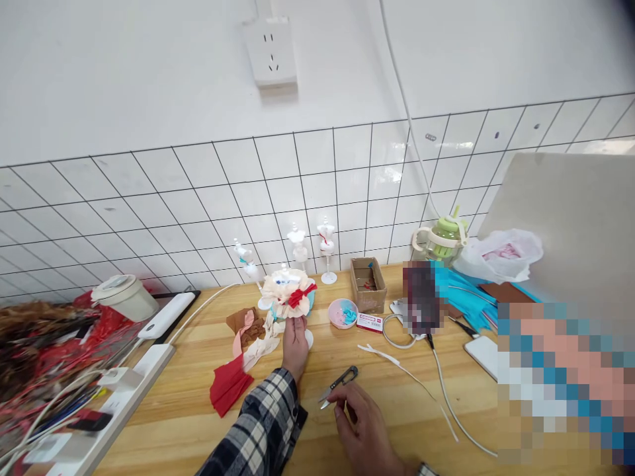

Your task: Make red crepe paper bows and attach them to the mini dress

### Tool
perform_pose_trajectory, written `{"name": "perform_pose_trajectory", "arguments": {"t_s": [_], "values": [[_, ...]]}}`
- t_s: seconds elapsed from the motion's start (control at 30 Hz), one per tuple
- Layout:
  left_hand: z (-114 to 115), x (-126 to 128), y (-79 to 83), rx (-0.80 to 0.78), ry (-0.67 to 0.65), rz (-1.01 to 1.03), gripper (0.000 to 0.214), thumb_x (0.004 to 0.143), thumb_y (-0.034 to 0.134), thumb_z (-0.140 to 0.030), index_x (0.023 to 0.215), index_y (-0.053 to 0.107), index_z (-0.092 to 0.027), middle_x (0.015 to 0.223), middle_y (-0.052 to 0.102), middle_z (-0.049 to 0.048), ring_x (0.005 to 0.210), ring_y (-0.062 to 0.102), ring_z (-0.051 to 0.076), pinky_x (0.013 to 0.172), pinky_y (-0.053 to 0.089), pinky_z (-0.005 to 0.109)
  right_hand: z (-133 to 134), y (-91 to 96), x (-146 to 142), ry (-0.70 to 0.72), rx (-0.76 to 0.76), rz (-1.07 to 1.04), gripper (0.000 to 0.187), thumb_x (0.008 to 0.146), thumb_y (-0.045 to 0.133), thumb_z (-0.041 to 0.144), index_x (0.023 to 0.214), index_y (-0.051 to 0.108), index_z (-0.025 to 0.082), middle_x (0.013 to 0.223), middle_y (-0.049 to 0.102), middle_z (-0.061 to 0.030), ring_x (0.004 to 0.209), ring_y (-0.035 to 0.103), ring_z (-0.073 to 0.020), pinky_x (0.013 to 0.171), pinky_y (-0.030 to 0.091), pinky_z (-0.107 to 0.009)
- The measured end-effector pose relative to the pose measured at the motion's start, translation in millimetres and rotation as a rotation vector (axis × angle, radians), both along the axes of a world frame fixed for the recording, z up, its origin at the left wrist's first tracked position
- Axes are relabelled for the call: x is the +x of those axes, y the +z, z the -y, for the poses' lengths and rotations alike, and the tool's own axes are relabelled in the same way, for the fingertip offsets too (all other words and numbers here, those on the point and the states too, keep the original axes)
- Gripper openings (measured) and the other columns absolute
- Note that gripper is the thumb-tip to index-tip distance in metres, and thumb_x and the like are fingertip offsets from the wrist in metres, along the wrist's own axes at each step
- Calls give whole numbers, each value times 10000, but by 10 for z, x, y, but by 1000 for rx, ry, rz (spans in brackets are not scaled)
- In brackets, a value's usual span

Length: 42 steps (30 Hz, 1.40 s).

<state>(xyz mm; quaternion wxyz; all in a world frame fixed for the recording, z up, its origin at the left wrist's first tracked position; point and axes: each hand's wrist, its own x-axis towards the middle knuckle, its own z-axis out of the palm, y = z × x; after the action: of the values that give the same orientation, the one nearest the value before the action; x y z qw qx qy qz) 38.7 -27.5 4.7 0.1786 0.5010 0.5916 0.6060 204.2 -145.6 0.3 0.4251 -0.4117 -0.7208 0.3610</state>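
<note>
My left hand (296, 347) is closed around the lower part of a small white dress-form stand (284, 271). Layers of cream ruffled fabric (278, 294) with a red bow (301, 297) and some light blue fabric below dress the form. My right hand (364, 426) hovers low over the table with bent fingers, thumb and index apart. Dark-handled thread snips (341, 382) lie at its fingertips; whether they touch, I cannot tell. Left of my left hand lie a red cloth piece (230, 385), cream cloth scraps (260, 345) and brown cloth (247, 324).
More miniature dress forms (327, 244) stand by the tiled wall. A cardboard box (368, 284), a pink bowl (342, 313) and a small labelled box (370, 322) sit behind. Cables, a cup (440, 238) and blue fabric (466, 294) occupy the right; a power strip (129, 403) borders the left.
</note>
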Motion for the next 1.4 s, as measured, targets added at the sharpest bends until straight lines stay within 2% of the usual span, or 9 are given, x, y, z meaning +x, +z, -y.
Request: {"name": "perform_pose_trajectory", "arguments": {"t_s": [0.17, 0.33, 0.47, 0.63, 0.7, 0.83, 0.93, 1.13, 1.4], "values": [[2, -48, -52, -30, -47, -47, 359, 942, 255, -436, 890, 513, -192, 754, 560, 43, 720, 560, 183, 724, 476, 328, -18, 11, -8, 0, 7, 5, 250, 788, 448, 45, 918, 586, 207, 827, 608, -18, 751, 556, -145, 640, 418, -237], [73, -143, -64, -66, 28, -140, 258, 872, 461, -426, 963, 503, -188, 921, 591, 72, 939, 560, 221, 871, 438, 373, -18, 1, -16, -4, 30, 1, 238, 791, 450, 55, 911, 589, 208, 812, 617, -14, 722, 561, -139, 606, 408, -225], [186, -218, -49, -123, 97, -244, 310, 790, 573, -429, 952, 537, -167, 948, 594, 100, 944, 549, 262, 871, 420, 428, -17, -26, -21, -19, 74, 8, 229, 792, 452, 58, 900, 585, 210, 800, 618, -9, 710, 561, -137, 601, 413, -222], [327, -300, -14, -221, 24, -353, 250, 842, 496, -421, 857, 599, -193, 828, 639, 59, 805, 590, 230, 773, 455, 369, -84, 66, 83, 21, 86, 134, 253, 779, 455, 46, 930, 584, 203, 876, 624, -32, 839, 567, -163, 753, 445, -268], [346, -323, -19, -265, -18, -367, 276, 878, 438, -412, 917, 617, -205, 833, 671, 51, 765, 613, 209, 723, 471, 329, -125, 133, 150, 29, 83, 233, 309, 769, 459, 40, 992, 595, 206, 964, 628, -46, 925, 552, -180, 839, 430, -299], [282, -337, -35, -312, -57, -390, 323, 895, 409, -400, 1058, 613, -210, 964, 703, 68, 829, 641, 206, 743, 478, 310, -166, 208, 218, 107, 87, 432, 462, 803, 447, 64, 1191, 561, 286, 1222, 590, -3, 1123, 472, -202, 1007, 314, -358], [172, -329, -30, -322, -92, -414, 315, 888, 425, -390, 1049, 628, -212, 983, 709, 65, 839, 646, 209, 757, 475, 311, -161, 190, 192, 179, 76, 536, 468, 812, 469, 89, 1198, 555, 341, 1283, 558, 45, 1159, 447, -201, 1039, 245, -377], [55, -324, -25, -316, -155, -438, 304, 879, 438, -376, 1035, 631, -201, 1025, 705, 82, 929, 639, 229, 822, 473, 342, -148, 115, 130, 116, 92, 554, 335, 842, 513, 120, 1081, 612, 333, 1079, 629, 24, 1024, 489, -188, 993, 245, -365], [76, -323, -54, -280, -190, -461, 301, 874, 440, -333, 1085, 597, -188, 1033, 690, 85, 944, 639, 220, 860, 476, 363, -129, 103, 110, 87, 113, 569, 345, 832, 501, 59, 1047, 630, 296, 894, 604, -28, 877, 502, -201, 837, 329, -346]]}}
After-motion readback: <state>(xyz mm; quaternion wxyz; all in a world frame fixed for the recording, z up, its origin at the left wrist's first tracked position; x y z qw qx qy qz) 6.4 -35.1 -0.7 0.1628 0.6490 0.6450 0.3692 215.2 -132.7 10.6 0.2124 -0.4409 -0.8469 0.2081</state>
